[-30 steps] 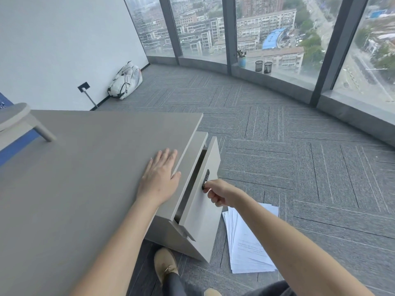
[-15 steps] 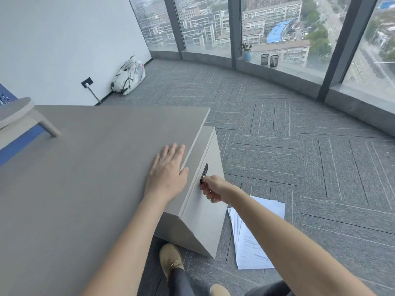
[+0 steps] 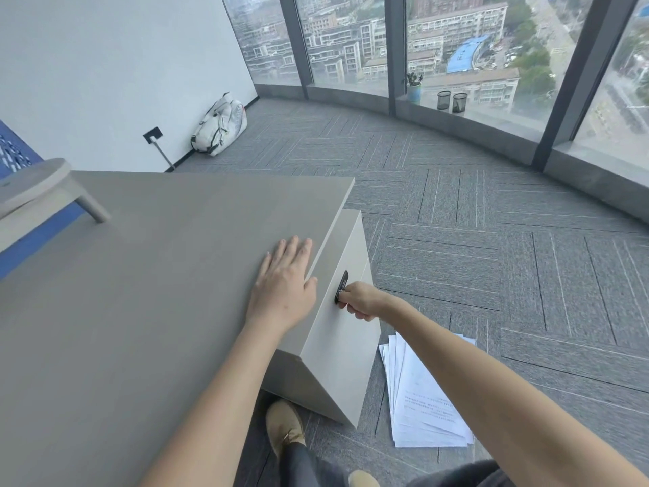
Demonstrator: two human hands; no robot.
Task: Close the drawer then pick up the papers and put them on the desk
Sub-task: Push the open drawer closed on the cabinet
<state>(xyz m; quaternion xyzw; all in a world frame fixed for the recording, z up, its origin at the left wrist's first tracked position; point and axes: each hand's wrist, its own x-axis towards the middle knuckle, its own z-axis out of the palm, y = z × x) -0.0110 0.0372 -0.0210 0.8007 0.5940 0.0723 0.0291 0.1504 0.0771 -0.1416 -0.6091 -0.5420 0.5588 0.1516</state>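
At the desk [image 3: 140, 293] edge, the drawer [image 3: 346, 332], ajar one second ago, now sits flush. Right hand [image 3: 361, 300] fingers curl on its black handle [image 3: 341, 287]; left hand [image 3: 284, 286] lies flat, fingers together, on the desk.

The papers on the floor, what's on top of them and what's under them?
Nothing rests on the papers; the right forearm merely passes above, hiding their upper part. They lie fanned on the grey carpet. Anything beneath the stack is covered.
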